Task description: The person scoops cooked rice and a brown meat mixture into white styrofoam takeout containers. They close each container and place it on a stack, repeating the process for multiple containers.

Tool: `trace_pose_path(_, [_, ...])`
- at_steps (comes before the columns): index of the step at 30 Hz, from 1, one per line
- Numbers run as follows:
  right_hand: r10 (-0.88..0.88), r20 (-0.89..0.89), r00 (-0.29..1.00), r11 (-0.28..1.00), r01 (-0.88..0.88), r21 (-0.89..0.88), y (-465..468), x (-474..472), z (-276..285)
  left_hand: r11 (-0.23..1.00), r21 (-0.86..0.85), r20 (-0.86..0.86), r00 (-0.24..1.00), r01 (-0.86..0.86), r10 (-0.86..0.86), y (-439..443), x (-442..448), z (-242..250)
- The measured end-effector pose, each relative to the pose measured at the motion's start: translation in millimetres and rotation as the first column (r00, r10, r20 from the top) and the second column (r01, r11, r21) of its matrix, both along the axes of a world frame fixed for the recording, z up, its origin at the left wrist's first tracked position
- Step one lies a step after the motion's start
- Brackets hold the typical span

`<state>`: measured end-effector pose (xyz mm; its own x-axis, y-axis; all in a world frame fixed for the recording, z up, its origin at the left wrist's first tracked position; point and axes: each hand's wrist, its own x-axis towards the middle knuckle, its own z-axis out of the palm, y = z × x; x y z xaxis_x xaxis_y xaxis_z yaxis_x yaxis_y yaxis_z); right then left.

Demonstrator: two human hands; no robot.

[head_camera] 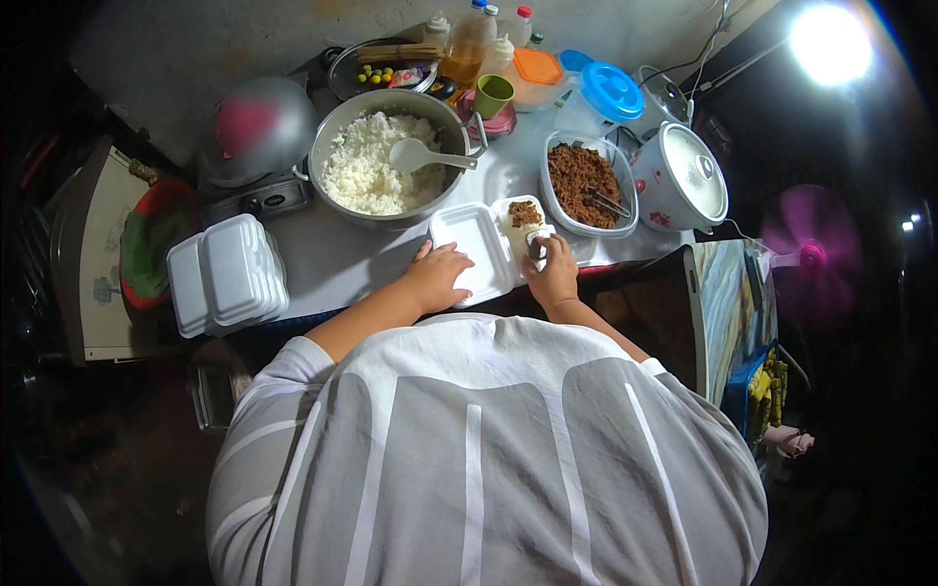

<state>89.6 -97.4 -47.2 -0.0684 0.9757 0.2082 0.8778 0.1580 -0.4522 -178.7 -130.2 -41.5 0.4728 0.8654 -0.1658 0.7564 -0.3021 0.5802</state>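
In front of me a white foam food box (474, 253) lies unfolded on the table. My left hand (438, 277) rests on its bare lid half, fingers spread, holding nothing. The other half carries white rice (515, 238) topped with brown shredded food (524, 213). My right hand (554, 272) is at the near part of that half, with thumb and fingers around a small dark-and-pale item (536, 247); the fingers partly hide it, so its kind is unclear. Just beyond stands a clear plastic tub (632, 209) of the brown food (579, 176), with metal tongs (610, 203) in it.
A large metal pot (316, 157) of rice with a white rice paddle (421, 156) stands behind the box. Stacked closed foam boxes (236, 271) sit at the left table edge. A white rice cooker (670, 183) stands right, beyond it a pink fan (810, 253). Bottles (469, 47) line the back.
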Motion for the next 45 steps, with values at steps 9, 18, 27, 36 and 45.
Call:
trace_pose_path(9, [-0.090,-0.175,0.980,0.993,0.076,-0.084,0,-2,27,0.996,0.084,0.072,0.997,0.007,-0.013,-1,-2,-1])
trace_pose_path(18, [-0.063,-0.417,0.907,0.998,0.063,-0.015,9,21,31,0.970,0.186,0.198,0.973,-0.154,0.117,-13,-29,0])
trace_pose_path(27, [-0.149,-0.861,0.485,0.948,-0.178,-0.265,37,-56,85,0.943,0.114,0.142,0.945,-0.311,0.295,-33,-34,-12])
trace_pose_path(36, [-0.390,-0.888,0.242,0.745,-0.484,-0.459,81,-129,125,0.953,0.060,0.087,0.952,-0.298,0.293,-41,-28,-11])
trace_pose_path(45, [-0.287,-0.698,0.656,0.844,-0.171,-0.508,86,20,76,0.891,0.018,0.129,0.885,-0.454,0.448,-47,-7,-5])
